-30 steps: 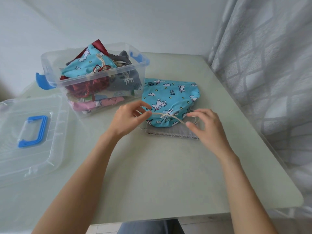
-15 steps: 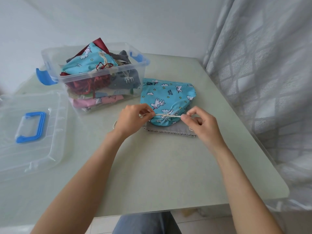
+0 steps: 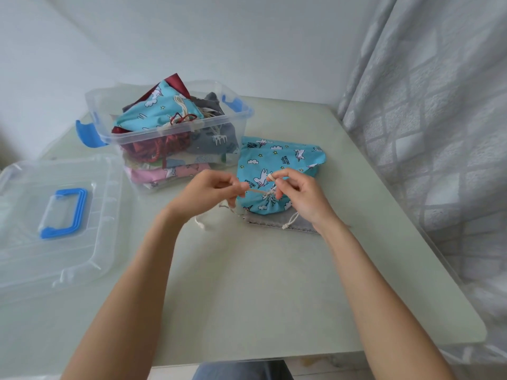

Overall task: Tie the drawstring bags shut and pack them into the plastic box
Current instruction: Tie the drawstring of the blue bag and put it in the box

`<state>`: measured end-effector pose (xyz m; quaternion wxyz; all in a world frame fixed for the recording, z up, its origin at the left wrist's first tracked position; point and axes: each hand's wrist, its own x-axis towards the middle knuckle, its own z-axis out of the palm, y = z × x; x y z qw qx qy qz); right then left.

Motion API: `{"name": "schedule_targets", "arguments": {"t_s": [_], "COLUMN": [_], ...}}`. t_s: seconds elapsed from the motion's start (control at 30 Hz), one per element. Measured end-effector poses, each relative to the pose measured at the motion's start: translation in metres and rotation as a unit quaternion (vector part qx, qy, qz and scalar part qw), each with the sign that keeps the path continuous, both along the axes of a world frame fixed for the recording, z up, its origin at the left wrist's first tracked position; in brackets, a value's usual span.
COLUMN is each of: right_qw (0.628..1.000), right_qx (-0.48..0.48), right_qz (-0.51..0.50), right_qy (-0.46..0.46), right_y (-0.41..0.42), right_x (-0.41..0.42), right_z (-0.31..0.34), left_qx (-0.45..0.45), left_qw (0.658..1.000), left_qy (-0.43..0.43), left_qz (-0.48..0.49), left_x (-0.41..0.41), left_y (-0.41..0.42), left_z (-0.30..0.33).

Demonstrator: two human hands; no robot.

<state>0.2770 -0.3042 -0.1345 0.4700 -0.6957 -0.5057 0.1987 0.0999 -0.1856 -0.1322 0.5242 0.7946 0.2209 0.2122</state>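
Looking down from the head camera, I see my left hand [image 3: 211,192] and my right hand [image 3: 295,193] both raised a little over the blue unicorn bag [image 3: 279,163], which lies on the table [image 3: 247,283] just beside the plastic box [image 3: 167,133], to its right. The mouth of this bag is gathered closed at the near side. The left hand pinches one end of the cream drawstring [image 3: 258,191] between thumb and fingers, and the string runs almost straight from it to the gathered mouth. The right hand pinches the other part of the same string, a small loop standing above its fingertips [image 3: 274,178]; the other fingers of this hand are curled.

Under the blue bag lies a grey bag [image 3: 277,222], flat on the table, only its near edge showing, with its own cord ends lying at both sides. The plastic box is transparent with blue latches and it is filled high with more bags: one blue with unicorns on top, some dark red, grey and pink ones below. Its lid [image 3: 52,223], clear with a blue handle, lies flat on the table at the left, well apart from my hands. A curtain [image 3: 439,133] hangs at the right side of the table.
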Motion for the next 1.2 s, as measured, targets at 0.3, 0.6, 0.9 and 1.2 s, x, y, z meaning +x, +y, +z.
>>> {"name": "schedule_targets", "arguments": {"t_s": [0.3,0.6,0.9,1.2], "right_qw": [0.996,0.995,0.989,0.985], "right_qx": [-0.085,0.007,0.019,0.029], "right_qz": [0.005,-0.052,0.050,-0.047], "right_qy": [-0.014,0.084,0.140,0.163], "right_y": [-0.002,0.003,-0.003,0.001], "right_x": [0.006,-0.009,-0.019,-0.017], "right_z": [-0.011,-0.010,-0.001,-0.010], "left_qx": [-0.042,0.251,0.209,0.215], "left_qw": [0.991,0.967,0.975,0.966], "left_qy": [-0.068,-0.045,-0.081,-0.106], "left_qz": [-0.109,0.000,0.009,0.100], "left_x": [0.012,0.018,0.024,0.025], "left_y": [-0.015,-0.011,-0.012,-0.013], "left_z": [-0.006,-0.013,-0.018,-0.019]}}
